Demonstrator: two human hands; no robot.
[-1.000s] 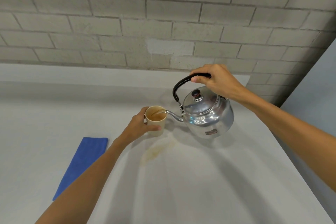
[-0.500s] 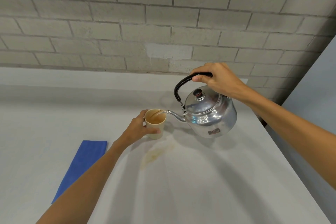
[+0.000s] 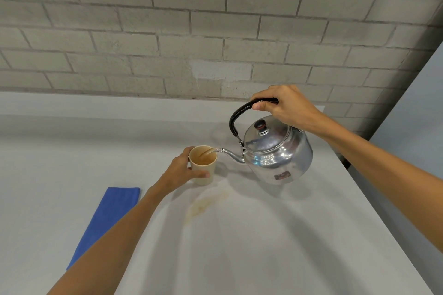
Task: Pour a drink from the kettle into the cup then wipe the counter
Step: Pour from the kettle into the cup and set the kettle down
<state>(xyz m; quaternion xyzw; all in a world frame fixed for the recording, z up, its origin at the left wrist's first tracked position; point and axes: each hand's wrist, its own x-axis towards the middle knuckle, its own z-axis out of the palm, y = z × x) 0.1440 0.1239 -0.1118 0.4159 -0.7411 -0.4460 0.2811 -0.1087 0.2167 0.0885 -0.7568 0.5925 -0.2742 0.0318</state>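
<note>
A shiny metal kettle [image 3: 278,151] with a black handle hangs tilted above the grey counter [image 3: 263,246], its spout over a beige cup [image 3: 203,165]. Brown liquid streams from the spout into the cup, which holds some brown drink. My right hand [image 3: 285,108] grips the kettle's handle from above. My left hand [image 3: 179,172] wraps around the cup's left side, and the cup stands on the counter. A brownish spill [image 3: 203,206] marks the counter just in front of the cup. A folded blue cloth [image 3: 107,223] lies flat to the left, partly under my left forearm.
A grey brick wall [image 3: 215,31] runs behind the counter. The counter's right edge [image 3: 374,211] slants down toward the near right, with a pale panel [image 3: 419,115] beyond it.
The stream keeps running into the cup and both hands hold their grips. The view has shifted slightly, so the kettle and cup sit a little further right in the frame.
</note>
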